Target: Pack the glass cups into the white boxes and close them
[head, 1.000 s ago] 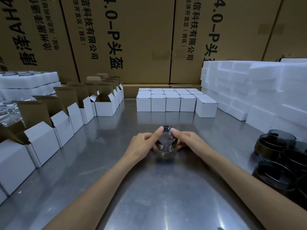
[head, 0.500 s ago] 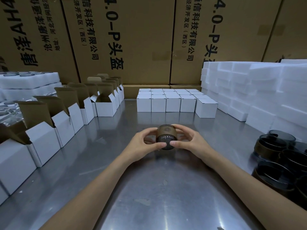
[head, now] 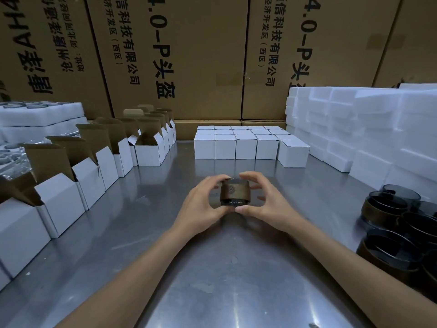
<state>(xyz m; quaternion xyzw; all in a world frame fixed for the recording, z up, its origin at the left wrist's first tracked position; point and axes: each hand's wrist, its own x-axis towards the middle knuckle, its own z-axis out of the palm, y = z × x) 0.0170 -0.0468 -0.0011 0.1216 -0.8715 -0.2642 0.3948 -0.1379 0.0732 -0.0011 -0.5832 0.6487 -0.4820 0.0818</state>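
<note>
cup: one dark glass cup [head: 234, 194] with a brown band round it, held up just above the table [head: 212, 268], right in the middle, well in front of the closed boxes
left hand: left hand [head: 205, 204] grips the cup's left side, fingers curled over the top rim, thumb under the bottom edge
right hand: right hand [head: 266, 204] has its thumb on the cup's bottom right corner and fingers arched over the top; a couple of them look spread loose behind it, can't tell if those touch
closed boxes: tidy block of shut white boxes [head: 246, 145] at the far side of the table
open boxes: row of white boxes with brown flaps up [head: 94, 159], running along to the left of the cup
spare cups: bunch of dark cups [head: 402, 223] off to the right of the held cup
foam: white foam blocks [head: 369, 129] stacked behind the spare cups
backdrop: big printed cartons [head: 201, 55] behind everything
</note>
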